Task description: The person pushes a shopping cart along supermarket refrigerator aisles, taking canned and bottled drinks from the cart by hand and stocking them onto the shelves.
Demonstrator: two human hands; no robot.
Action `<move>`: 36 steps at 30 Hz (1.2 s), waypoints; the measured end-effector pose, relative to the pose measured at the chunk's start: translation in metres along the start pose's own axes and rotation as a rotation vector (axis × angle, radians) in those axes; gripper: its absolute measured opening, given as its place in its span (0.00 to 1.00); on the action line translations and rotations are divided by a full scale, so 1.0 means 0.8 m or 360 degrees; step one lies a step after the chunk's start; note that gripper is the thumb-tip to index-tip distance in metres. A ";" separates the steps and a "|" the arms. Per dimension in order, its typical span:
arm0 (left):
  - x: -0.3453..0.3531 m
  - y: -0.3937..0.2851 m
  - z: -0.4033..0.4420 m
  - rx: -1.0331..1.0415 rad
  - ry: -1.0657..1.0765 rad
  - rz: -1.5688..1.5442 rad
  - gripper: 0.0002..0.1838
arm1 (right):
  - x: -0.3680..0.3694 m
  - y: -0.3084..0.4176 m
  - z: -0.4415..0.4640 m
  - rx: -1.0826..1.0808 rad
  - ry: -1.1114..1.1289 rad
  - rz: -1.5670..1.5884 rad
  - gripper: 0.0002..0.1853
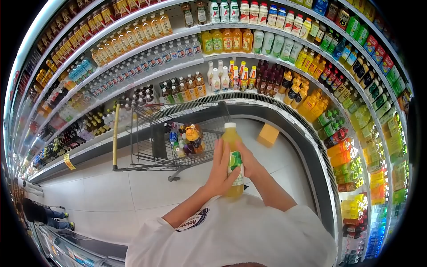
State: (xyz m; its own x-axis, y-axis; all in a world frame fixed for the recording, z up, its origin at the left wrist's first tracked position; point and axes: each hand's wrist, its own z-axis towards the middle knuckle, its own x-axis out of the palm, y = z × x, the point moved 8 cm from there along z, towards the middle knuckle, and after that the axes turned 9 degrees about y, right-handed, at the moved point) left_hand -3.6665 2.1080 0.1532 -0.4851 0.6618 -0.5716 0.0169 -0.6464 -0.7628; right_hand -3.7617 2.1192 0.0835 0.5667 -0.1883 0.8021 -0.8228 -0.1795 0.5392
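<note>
A bottle of pale yellow-green drink (233,149) with a white cap and a green-and-white label stands upright between my two hands, in front of my chest. From the left side my left hand (219,167) presses on it, its thumb across the label. My right hand (249,162) rests against the other side of the same bottle. Beyond my hands is a metal shopping cart (142,153) holding several bottles and packages, among them a dark bottle with an orange top (192,135).
Curved shelves (249,55) of drinks wrap around the front and right. A yellow-brown box (268,135) sits on the floor right of the cart. At the far left, a person in dark clothes (44,213) is near a low refrigerated case (66,244).
</note>
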 end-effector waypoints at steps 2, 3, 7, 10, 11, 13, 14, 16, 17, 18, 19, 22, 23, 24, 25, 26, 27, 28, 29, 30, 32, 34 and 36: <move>0.001 0.006 -0.001 0.0006 0.0037 -0.0026 0.45 | -0.006 -0.006 0.000 -0.0001 -0.0011 0.0024 0.27; 0.001 0.008 -0.001 0.0013 0.0054 -0.0038 0.45 | -0.008 -0.008 0.000 -0.0003 -0.0014 0.0032 0.28; 0.000 0.014 -0.003 -0.0017 0.0138 -0.0108 0.45 | -0.003 -0.011 -0.005 -0.0060 -0.0080 0.0022 0.31; -0.002 0.015 -0.004 -0.0020 0.0175 -0.0188 0.45 | 0.001 -0.009 -0.006 -0.0121 -0.0046 0.0081 0.34; -0.003 0.016 -0.004 -0.0023 0.0187 -0.0230 0.45 | 0.004 -0.008 -0.008 -0.0119 -0.0054 0.0091 0.34; -0.006 0.019 -0.003 -0.0031 0.0212 -0.0277 0.45 | 0.009 -0.005 -0.010 -0.0129 -0.0059 0.0119 0.36; -0.007 0.020 -0.003 -0.0033 0.0229 -0.0285 0.45 | 0.013 -0.004 -0.012 -0.0145 -0.0059 0.0137 0.36; -0.006 0.022 -0.001 -0.0009 0.0266 -0.0304 0.45 | 0.014 -0.003 -0.015 -0.0178 -0.0058 0.0166 0.36; -0.005 0.022 0.000 0.0013 0.0281 -0.0311 0.45 | 0.014 -0.003 -0.017 -0.0190 -0.0052 0.0180 0.37; -0.005 0.022 0.000 0.0031 0.0294 -0.0317 0.46 | 0.015 -0.004 -0.019 -0.0199 -0.0043 0.0193 0.37; -0.004 0.022 0.000 0.0050 0.0305 -0.0323 0.45 | 0.014 -0.005 -0.021 -0.0209 -0.0056 0.0212 0.37; 0.001 0.022 0.000 0.0097 0.0340 -0.0361 0.45 | 0.011 -0.008 -0.030 -0.0232 -0.0111 0.0247 0.37; 0.004 0.023 -0.001 0.0109 0.0356 -0.0389 0.45 | 0.007 -0.010 -0.032 -0.0236 -0.0143 0.0245 0.37; 0.007 0.024 -0.002 0.0120 0.0372 -0.0416 0.45 | 0.003 -0.012 -0.035 -0.0239 -0.0174 0.0244 0.37; 0.010 0.026 -0.001 0.0131 0.0394 -0.0434 0.46 | -0.003 -0.013 -0.037 -0.0247 -0.0235 0.0185 0.37; 0.013 0.027 -0.001 0.0140 0.0414 -0.0452 0.46 | -0.010 -0.015 -0.040 -0.0251 -0.0295 0.0127 0.38; 0.017 0.029 0.000 0.0146 0.0433 -0.0470 0.46 | -0.016 -0.017 -0.043 -0.0252 -0.0356 0.0069 0.38; 0.021 0.030 0.001 0.0156 0.0454 -0.0502 0.46 | -0.019 -0.015 -0.047 -0.0280 -0.0366 0.0049 0.38; 0.025 0.031 0.004 0.0165 0.0471 -0.0533 0.47 | -0.022 -0.013 -0.050 -0.0307 -0.0374 0.0026 0.38; 0.029 0.032 0.008 0.0173 0.0486 -0.0563 0.47 | -0.023 -0.009 -0.054 -0.0330 -0.0380 0.0002 0.39; 0.038 0.035 0.014 0.0177 0.0505 -0.0547 0.48 | -0.021 0.000 -0.062 -0.0323 -0.0424 0.0108 0.41; 0.044 0.036 0.023 0.0174 0.0517 -0.0559 0.48 | -0.022 0.009 -0.064 -0.0316 -0.0400 0.0226 0.43; 0.047 0.037 0.035 0.0172 0.0528 -0.0597 0.49 | -0.026 0.018 -0.065 -0.0316 -0.0308 0.0357 0.45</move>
State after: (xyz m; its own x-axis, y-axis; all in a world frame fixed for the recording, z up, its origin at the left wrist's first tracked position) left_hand -3.7089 2.1032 0.1177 -0.1364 0.9294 -0.3430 -0.2041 -0.3652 -0.9083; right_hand -3.7876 2.1708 0.0883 0.3529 -0.3847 0.8529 -0.9091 0.0745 0.4098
